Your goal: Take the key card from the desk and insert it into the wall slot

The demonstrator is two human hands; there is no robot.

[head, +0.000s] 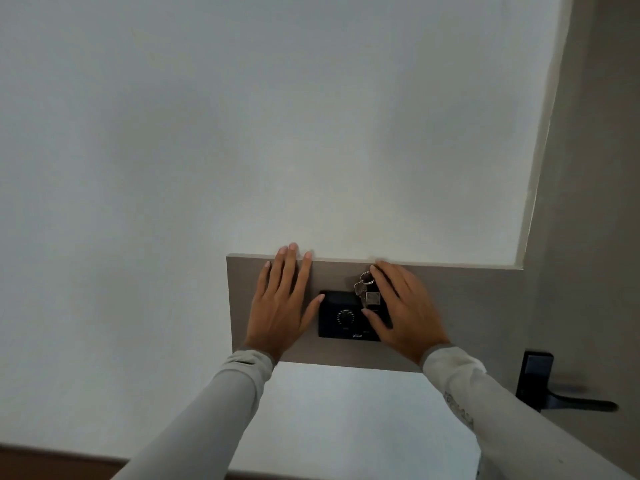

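A black wall unit (337,306) with a round dial is set in a grey panel (474,306). At its upper right a small square key card tag (373,298) sits against the unit, with a metal key (360,292) and a key ring (367,279) hanging from it. My right hand (405,310) lies flat beside the tag, fingers spread, the thumb on the black unit and the index finger by the ring. My left hand (280,306) rests flat on the panel left of the unit, its thumb touching the unit's edge. The slot itself is hidden.
A white wall (242,133) surrounds the panel. At the lower right a black door lock plate (535,375) with a lever handle (581,405) sits on a grey-brown door. A brown strip (52,462) runs along the bottom left.
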